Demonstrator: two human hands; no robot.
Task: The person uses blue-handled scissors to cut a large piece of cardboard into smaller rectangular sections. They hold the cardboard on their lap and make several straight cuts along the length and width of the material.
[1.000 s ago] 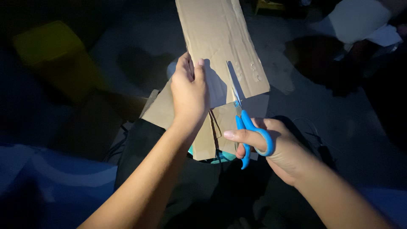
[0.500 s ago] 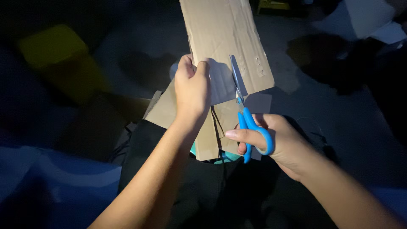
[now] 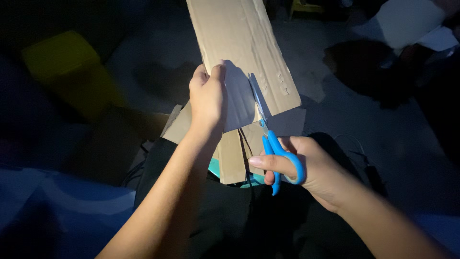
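My left hand [image 3: 207, 98] grips the near left edge of a long brown cardboard strip [image 3: 239, 43] that is held up and runs away from me to the top of the view. My right hand [image 3: 306, 168] holds blue-handled scissors [image 3: 278, 156], fingers through the loops. Their blades point up into a slit cut in the strip's near edge, just right of my left hand. More cardboard pieces [image 3: 235, 153] lie on my lap below the strip.
A yellow box-like object [image 3: 62, 62] stands at the left in the dark. A flat brown cardboard sheet [image 3: 110, 144] lies on the floor by my left leg. A white object [image 3: 407, 21] lies at the top right. The grey floor [image 3: 335, 110] stretches beyond.
The cardboard strip and my left hand shifted slightly left. The scissors moved a little left and down with my right hand, and the blades still sit in the slit.
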